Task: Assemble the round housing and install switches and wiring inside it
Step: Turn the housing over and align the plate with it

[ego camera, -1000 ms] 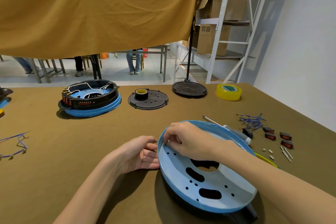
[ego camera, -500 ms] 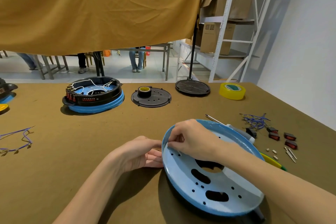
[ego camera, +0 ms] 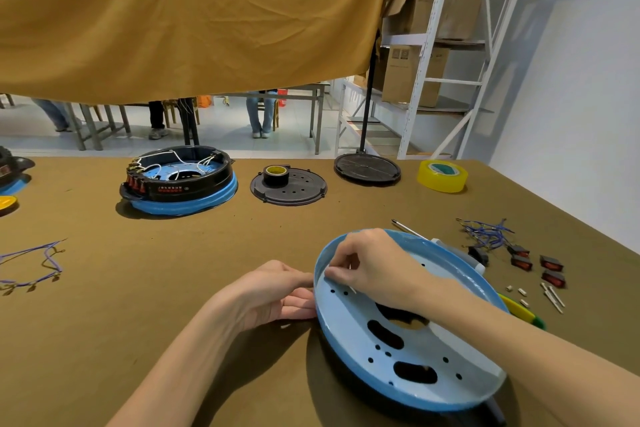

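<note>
A round blue housing plate (ego camera: 450,357) with holes and slots sits tilted on a black ring near the table's front. My right hand (ego camera: 367,263) reaches inside its left rim and pinches a small white pin-like part (ego camera: 351,288) over a hole. My left hand (ego camera: 273,291) holds the outer left rim (ego camera: 317,288) of the plate, fingers curled against it. Red switches (ego camera: 540,267) and blue wires (ego camera: 485,234) lie to the right. A screwdriver (ego camera: 412,230) lies behind the plate.
A finished black-and-blue housing (ego camera: 180,180) stands at the back left, a black disc with a tape roll (ego camera: 287,182) beside it, yellow tape (ego camera: 443,175) at the back right. Purple wires (ego camera: 31,263) lie at the left. Small white connectors (ego camera: 550,295) lie at the right.
The view has shifted slightly. My right hand has moved a little along the inside of the plate's left rim with the small part; my left hand stays at the rim.
</note>
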Available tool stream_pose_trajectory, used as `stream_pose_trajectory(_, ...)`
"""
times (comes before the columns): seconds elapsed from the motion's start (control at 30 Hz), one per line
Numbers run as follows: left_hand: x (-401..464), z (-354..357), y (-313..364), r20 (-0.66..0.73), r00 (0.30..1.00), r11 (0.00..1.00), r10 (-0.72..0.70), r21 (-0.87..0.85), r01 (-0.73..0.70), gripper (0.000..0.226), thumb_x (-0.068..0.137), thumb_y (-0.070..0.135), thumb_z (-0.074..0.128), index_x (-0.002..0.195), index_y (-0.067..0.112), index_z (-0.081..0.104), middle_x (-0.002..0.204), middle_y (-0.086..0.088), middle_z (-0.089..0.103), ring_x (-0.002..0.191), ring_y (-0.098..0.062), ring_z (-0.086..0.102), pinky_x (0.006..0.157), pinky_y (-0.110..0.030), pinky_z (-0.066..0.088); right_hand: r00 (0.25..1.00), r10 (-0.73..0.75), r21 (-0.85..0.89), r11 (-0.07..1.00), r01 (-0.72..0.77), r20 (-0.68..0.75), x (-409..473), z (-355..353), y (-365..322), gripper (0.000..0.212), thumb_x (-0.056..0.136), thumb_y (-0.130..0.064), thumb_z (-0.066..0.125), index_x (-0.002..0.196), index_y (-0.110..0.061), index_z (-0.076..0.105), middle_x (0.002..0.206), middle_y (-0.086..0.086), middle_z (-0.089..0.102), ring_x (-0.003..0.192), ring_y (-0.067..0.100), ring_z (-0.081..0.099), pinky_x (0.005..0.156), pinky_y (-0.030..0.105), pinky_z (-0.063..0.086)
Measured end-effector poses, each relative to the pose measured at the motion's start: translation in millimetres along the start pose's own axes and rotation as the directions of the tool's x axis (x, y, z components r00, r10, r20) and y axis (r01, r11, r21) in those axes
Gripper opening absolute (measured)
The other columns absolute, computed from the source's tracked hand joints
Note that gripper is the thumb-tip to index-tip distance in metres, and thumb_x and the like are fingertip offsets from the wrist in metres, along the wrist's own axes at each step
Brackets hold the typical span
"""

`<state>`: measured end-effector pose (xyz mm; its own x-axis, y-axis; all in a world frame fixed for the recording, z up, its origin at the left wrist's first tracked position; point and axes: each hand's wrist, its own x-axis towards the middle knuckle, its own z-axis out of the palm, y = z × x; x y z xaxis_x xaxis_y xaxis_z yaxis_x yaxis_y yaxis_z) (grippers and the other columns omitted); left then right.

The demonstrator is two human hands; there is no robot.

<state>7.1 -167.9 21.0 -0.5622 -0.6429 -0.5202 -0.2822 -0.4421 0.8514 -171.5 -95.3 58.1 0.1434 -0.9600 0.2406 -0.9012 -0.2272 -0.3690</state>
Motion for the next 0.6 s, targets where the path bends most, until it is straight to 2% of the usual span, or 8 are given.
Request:
stream_pose_trajectory(0.07, 0, 1, 0, -0.001, 1.0, 1.0, 0.01, 0.011, -0.01, 0.035, 0.097, 0.026, 0.069, 0.119, -0.001, 0.068, 0.103, -0.019, 0.078, 0.088, -0.023, 0.078, 0.066, -0.026, 0.062, 0.998, -0.048, -0.078, 0.996, 0.051, 0.045, -3, 3, -4, 0.023, 0.099, -0.04, 0.064, 0.099, -0.024, 0.081, 0.095, -0.011, 0.066, 0.083, 0.008, 0.059, 0.076, 0.033, 0.053)
stream_pose_trajectory(0.13, 1, 0, -2, -0.002, 1.0, 1.0, 0.015, 0.021, -0.015, 0.032, 0.1, 0.025, 0.066, 0.12, 0.0, 0.067, 0.104, -0.019, 0.078, 0.092, -0.024, 0.078, 0.071, -0.028, 0.063, 0.992, -0.079, -0.182, 0.979, 0.097, 0.102, -11, 6, -10, 0.04, 0.102, -0.054, 0.048, 0.101, -0.027, 0.078, 0.096, -0.013, 0.058, 0.084, 0.008, 0.055, 0.075, 0.032, 0.05)
stream_pose_trajectory(0.2, 2, 0, -2, -0.003, 1.0, 0.999, 0.022, 0.024, -0.022, 0.028, 0.102, 0.024, 0.063, 0.118, 0.002, 0.067, 0.104, -0.018, 0.078, 0.093, -0.023, 0.078, 0.072, -0.028, 0.063, 0.988, -0.058, -0.193, 0.978, 0.085, 0.14, -16, 1, -13, 0.055, 0.101, -0.066, 0.035, 0.101, -0.028, 0.075, 0.096, -0.013, 0.052, 0.086, 0.008, 0.053, 0.074, 0.03, 0.048)
stream_pose_trajectory(0.3, 1, 1, -4, -0.004, 0.999, 0.999, 0.033, 0.039, -0.033, 0.026, 0.101, 0.025, 0.064, 0.115, 0.004, 0.069, 0.098, -0.014, 0.08, 0.086, -0.019, 0.078, 0.069, -0.026, 0.062, 0.975, -0.006, -0.161, 0.986, 0.043, 0.224, -23, -10, -16, 0.074, 0.094, -0.081, 0.02, 0.105, -0.029, 0.071, 0.099, -0.01, 0.048, 0.092, 0.007, 0.049, 0.079, 0.033, 0.045)
stream_pose_trajectory(0.37, 2, 1, -4, -0.015, 0.999, 0.998, 0.046, 0.053, -0.045, 0.028, 0.101, 0.027, 0.063, 0.115, 0.002, 0.07, 0.092, -0.013, 0.08, 0.079, -0.017, 0.078, 0.065, -0.025, 0.06, 0.967, -0.018, -0.25, 0.965, 0.084, 0.255, -29, -10, -21, 0.086, 0.085, -0.093, 0.017, 0.109, -0.027, 0.066, 0.1, -0.007, 0.046, 0.092, 0.011, 0.046, 0.079, 0.035, 0.042)
stream_pose_trajectory(0.47, 3, 3, -4, -0.048, 0.998, 0.998, 0.04, 0.04, -0.038, 0.037, 0.1, 0.036, 0.064, 0.113, 0.001, 0.07, 0.095, -0.016, 0.079, 0.081, -0.021, 0.078, 0.062, -0.025, 0.06, 0.961, -0.034, -0.357, 0.924, 0.134, 0.273, -36, -8, -27, 0.084, 0.081, -0.096, 0.025, 0.112, -0.026, 0.057, 0.1, -0.006, 0.043, 0.089, 0.014, 0.043, 0.075, 0.035, 0.035)
stream_pose_trajectory(0.6, 3, 5, -2, -0.099, 0.995, 1.0, 0.007, -0.012, -0.008, 0.043, 0.101, 0.04, 0.064, 0.117, 0.0, 0.066, 0.096, -0.02, 0.077, 0.076, -0.024, 0.076, 0.06, -0.029, 0.061, 0.966, -0.043, -0.333, 0.934, 0.13, 0.256, -39, -14, -28, 0.056, 0.087, -0.079, 0.04, 0.101, -0.027, 0.055, 0.097, -0.006, 0.043, 0.084, 0.01, 0.043, 0.07, 0.033, 0.034)
